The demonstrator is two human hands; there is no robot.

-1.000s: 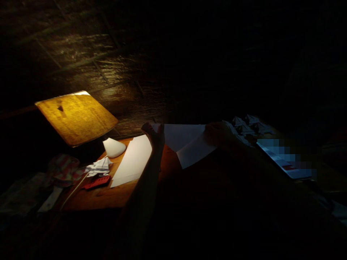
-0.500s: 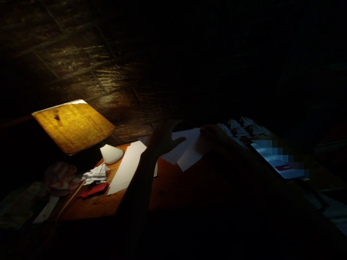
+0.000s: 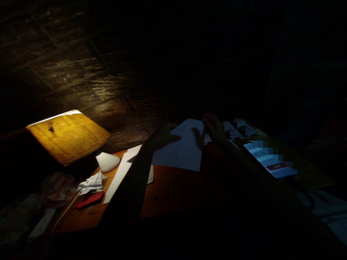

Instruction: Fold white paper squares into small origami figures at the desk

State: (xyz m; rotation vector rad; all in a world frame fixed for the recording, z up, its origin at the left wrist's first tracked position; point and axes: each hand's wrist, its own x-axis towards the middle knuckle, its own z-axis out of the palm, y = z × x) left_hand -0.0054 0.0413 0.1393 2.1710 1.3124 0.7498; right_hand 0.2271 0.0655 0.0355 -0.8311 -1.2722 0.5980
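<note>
A white sheet of paper (image 3: 181,148) is held up over the wooden table, with shadows falling across its face. My left hand (image 3: 164,136) grips its left edge, thumb lying over the front and the other fingers mostly hidden in the dark. At the upper right corner, my right hand (image 3: 213,127) pinches the paper between thumb and fingers. Left of the sheet, more white paper (image 3: 119,180) lies on the table, partly covered by my left forearm. Several small folded paper shapes (image 3: 233,130) stand just beyond my right hand.
A lit lamp with a yellow shade (image 3: 69,135) and white base (image 3: 107,162) stands at the left. Near it lie a crumpled paper piece (image 3: 93,183) and a red object (image 3: 90,199) on the wooden table (image 3: 162,196). A phone with a lit screen (image 3: 271,162) lies at right.
The sheet, which had a flap angled across its lower right, now spreads out as one broad face. My right hand has moved slightly up with its corner. The view has shifted a little.
</note>
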